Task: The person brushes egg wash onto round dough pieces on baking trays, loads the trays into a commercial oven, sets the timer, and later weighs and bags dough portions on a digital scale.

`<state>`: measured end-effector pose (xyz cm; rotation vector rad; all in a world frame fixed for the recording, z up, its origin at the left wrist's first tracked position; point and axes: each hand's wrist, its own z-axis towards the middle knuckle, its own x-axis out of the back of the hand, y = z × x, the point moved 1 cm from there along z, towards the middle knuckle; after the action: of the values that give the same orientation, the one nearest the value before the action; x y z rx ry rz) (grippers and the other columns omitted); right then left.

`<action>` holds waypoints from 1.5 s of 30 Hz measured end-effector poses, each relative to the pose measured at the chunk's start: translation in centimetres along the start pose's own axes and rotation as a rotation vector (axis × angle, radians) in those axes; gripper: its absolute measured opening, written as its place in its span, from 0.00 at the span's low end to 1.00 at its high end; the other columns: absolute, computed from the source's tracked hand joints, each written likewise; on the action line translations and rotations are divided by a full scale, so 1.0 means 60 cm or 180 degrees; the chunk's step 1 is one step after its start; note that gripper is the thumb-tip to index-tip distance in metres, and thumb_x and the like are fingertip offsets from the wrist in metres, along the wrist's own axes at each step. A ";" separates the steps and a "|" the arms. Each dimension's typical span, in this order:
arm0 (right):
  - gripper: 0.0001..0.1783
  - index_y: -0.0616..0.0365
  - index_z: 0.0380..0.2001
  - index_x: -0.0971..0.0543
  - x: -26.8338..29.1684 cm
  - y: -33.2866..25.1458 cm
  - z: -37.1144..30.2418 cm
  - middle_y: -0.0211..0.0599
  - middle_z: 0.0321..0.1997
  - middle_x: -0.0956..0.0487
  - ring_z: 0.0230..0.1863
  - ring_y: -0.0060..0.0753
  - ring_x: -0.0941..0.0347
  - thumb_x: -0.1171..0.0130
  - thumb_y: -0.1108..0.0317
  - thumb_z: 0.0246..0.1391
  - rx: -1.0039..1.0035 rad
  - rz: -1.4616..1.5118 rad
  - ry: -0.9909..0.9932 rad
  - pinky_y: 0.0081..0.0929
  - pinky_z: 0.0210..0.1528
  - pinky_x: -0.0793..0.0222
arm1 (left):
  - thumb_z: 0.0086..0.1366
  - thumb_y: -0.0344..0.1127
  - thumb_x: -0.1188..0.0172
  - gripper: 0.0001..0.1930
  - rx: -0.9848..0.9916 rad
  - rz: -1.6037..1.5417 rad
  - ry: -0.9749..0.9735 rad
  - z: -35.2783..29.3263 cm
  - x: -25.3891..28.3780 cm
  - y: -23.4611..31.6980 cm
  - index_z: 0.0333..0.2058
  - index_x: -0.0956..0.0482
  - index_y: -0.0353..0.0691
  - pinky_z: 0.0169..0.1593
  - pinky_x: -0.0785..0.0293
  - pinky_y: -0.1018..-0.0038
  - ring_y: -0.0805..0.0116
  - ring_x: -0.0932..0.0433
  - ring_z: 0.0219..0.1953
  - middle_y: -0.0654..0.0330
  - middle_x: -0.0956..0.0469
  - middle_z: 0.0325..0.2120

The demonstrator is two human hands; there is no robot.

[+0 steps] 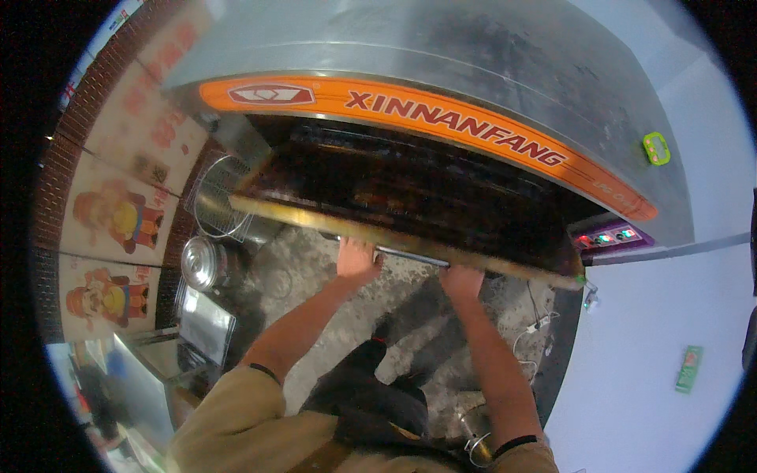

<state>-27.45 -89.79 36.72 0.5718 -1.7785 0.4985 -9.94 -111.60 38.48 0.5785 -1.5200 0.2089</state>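
Observation:
In front of me a big metal oven [441, 35] with an orange band across its front stands with its door [394, 189] lowered. The door's inner face is dark brown and stained, and its near edge is yellowish. A silver bar handle [414, 256] runs along that edge. My left hand [359, 262] is closed at the left end of the handle, and my right hand [463, 281] grips it at the right end. The fingertips of both hands are hidden under the edge. Inside, the oven is too dark to make out.
To the left stand a wire-sided metal bin [225, 201], a lidded steel pot [203, 264] and a shiny flat tray [206, 325]. A power strip with cables [538, 324] lies on the floor at right. Lit buttons mark the control panel [607, 238]; a green timer [656, 148] sits above.

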 end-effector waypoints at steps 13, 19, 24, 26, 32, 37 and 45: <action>0.29 0.55 0.65 0.27 -0.166 0.014 -0.048 0.52 0.66 0.26 0.65 0.58 0.29 0.43 0.57 0.63 0.0098 0.0212 -0.0480 0.60 0.70 0.38 | 0.59 0.37 0.37 0.28 0.0334 -0.0658 -0.0351 0.000 -0.179 -0.027 0.60 0.26 0.47 0.64 0.32 0.51 0.43 0.30 0.62 0.48 0.28 0.60; 0.30 0.53 0.67 0.32 -0.210 0.054 -0.231 0.53 0.71 0.37 0.67 0.62 0.33 0.45 0.57 0.65 0.0170 0.0817 0.0024 0.58 0.65 0.33 | 0.60 0.34 0.37 0.38 0.0097 -0.0408 0.0101 -0.077 -0.180 -0.003 0.69 0.38 0.38 0.73 0.46 0.50 0.37 0.42 0.70 0.41 0.35 0.64; 0.26 0.54 0.63 0.27 -0.371 0.142 -0.554 0.54 0.57 0.20 0.55 0.64 0.24 0.49 0.55 0.65 -0.1157 0.1699 -0.1757 0.56 0.59 0.28 | 0.62 0.38 0.35 0.42 -0.0023 -0.0532 -0.1256 -0.248 -0.234 0.046 0.72 0.43 0.38 0.76 0.54 0.49 0.40 0.48 0.74 0.42 0.44 0.71; 0.23 0.52 0.55 0.20 -0.426 0.155 -0.732 0.53 0.47 0.16 0.51 0.63 0.21 0.50 0.54 0.64 -0.1994 0.2082 -0.1641 0.56 0.57 0.27 | 0.65 0.41 0.35 0.43 -0.0121 -0.0531 -0.2031 -0.327 -0.276 0.076 0.73 0.46 0.38 0.74 0.48 0.47 0.39 0.46 0.73 0.40 0.48 0.73; 0.18 0.50 0.45 0.14 -0.552 0.049 -1.247 0.47 0.42 0.14 0.45 0.53 0.19 0.45 0.54 0.59 -0.4790 0.3308 -0.1047 0.47 0.52 0.24 | 0.62 0.44 0.35 0.32 -0.1608 -0.0406 -0.3318 -0.484 -0.373 0.256 0.62 0.27 0.36 0.64 0.29 0.55 0.45 0.24 0.60 0.45 0.23 0.59; 0.20 0.49 0.48 0.15 -0.743 -0.128 -1.610 0.41 0.44 0.14 0.50 0.47 0.18 0.34 0.51 0.58 -0.4298 0.3155 -0.1708 0.46 0.49 0.21 | 0.61 0.44 0.34 0.27 -0.2697 0.0210 -0.3428 -0.598 -0.443 0.522 0.55 0.21 0.36 0.58 0.24 0.55 0.46 0.20 0.54 0.47 0.18 0.51; 0.19 0.64 0.24 0.28 -0.808 -0.138 -2.261 0.39 0.22 0.25 0.25 0.41 0.26 0.45 0.60 0.64 -0.8513 0.1617 0.2861 0.42 0.29 0.33 | 0.70 0.44 0.40 0.18 -0.2772 -0.1264 -0.3627 -1.097 -0.477 1.070 0.49 0.20 0.34 0.49 0.23 0.61 0.54 0.17 0.45 0.52 0.15 0.41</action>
<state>91.71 -9.05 26.29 -1.6691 -0.4014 -1.1975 15.30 -19.23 28.55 0.2431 -2.2714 -1.2322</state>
